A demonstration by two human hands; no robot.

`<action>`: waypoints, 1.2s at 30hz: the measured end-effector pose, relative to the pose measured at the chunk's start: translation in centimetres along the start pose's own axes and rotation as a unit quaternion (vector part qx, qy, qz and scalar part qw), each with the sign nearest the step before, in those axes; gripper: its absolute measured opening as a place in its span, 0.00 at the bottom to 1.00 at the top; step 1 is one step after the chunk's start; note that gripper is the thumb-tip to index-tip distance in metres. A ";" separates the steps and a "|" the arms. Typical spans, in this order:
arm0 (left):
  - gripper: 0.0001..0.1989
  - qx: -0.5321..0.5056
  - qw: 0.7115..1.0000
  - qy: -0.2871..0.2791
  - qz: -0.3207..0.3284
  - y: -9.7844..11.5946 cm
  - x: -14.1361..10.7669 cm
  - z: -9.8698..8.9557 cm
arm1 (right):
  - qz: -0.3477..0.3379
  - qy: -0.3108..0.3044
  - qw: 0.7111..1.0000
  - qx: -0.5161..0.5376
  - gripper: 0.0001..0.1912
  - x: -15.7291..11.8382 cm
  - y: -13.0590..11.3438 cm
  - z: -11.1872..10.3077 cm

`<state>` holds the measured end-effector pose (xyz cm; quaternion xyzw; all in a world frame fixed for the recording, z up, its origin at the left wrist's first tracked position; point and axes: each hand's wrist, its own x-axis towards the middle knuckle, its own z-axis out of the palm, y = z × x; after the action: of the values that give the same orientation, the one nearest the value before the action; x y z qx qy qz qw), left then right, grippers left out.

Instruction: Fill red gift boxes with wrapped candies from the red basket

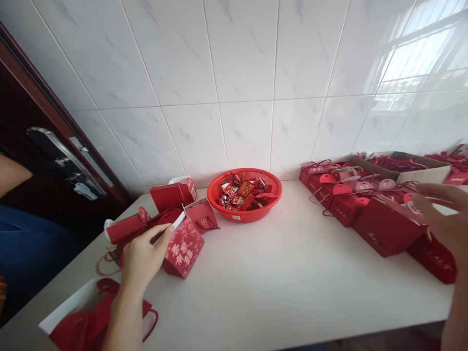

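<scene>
My left hand (148, 251) is closed on the upper edge of a red gift box (185, 248) with pale pink characters on its face. The thumb and fingers pinch it by a white inner flap, and the box is tilted above the table. At the far right, my right hand (440, 214) is raised beside the rows of red gift boxes (389, 226). It looks blurred, with thumb and fingers apart and nothing visible between them. A red plastic basket (276, 197) of wrapped candies (241, 190) stands at the back middle.
More open red boxes (127, 229) crowd the left side, with another red box (95, 312) at the front left. A cardboard carton (426, 170) stands at the back right. Tiled wall (244, 122) borders the white table (278, 287). Another person's blue clothing (29, 253) shows at left.
</scene>
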<state>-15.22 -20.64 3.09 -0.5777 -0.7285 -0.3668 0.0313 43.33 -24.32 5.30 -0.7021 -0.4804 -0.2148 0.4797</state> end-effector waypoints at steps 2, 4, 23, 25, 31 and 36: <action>0.15 -0.041 0.999 0.001 0.012 1.1 -0.2 0.6 | 0.003 -0.044 0.994 0.099 0.17 -0.6 -4.6 0.6; 0.16 -0.101 0.994 -0.014 0.036 2.5 -0.3 1.4 | -0.042 -0.085 0.974 0.205 0.15 -1.5 -8.5 1.8; 0.14 -0.442 0.876 -0.175 0.081 11.1 -1.5 11.6 | 0.163 -0.290 0.755 0.565 0.18 -14.9 -23.2 14.8; 0.15 -0.440 0.868 -0.217 0.079 11.1 -1.5 11.9 | 0.169 -0.280 0.763 0.558 0.18 -15.6 -23.0 14.9; 0.24 -0.427 0.836 -0.331 0.096 11.0 3.5 11.0 | 0.154 -0.324 0.754 0.551 0.18 -14.8 -21.6 15.0; 0.25 -0.221 0.899 -0.342 0.161 11.8 8.3 14.0 | 0.099 -0.245 0.777 0.571 0.15 -9.7 -21.9 14.7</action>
<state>-2.49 -5.09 2.67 -0.7688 -0.4917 -0.2887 -0.2896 17.33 -14.24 1.54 -0.3720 -0.5441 0.3266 0.6774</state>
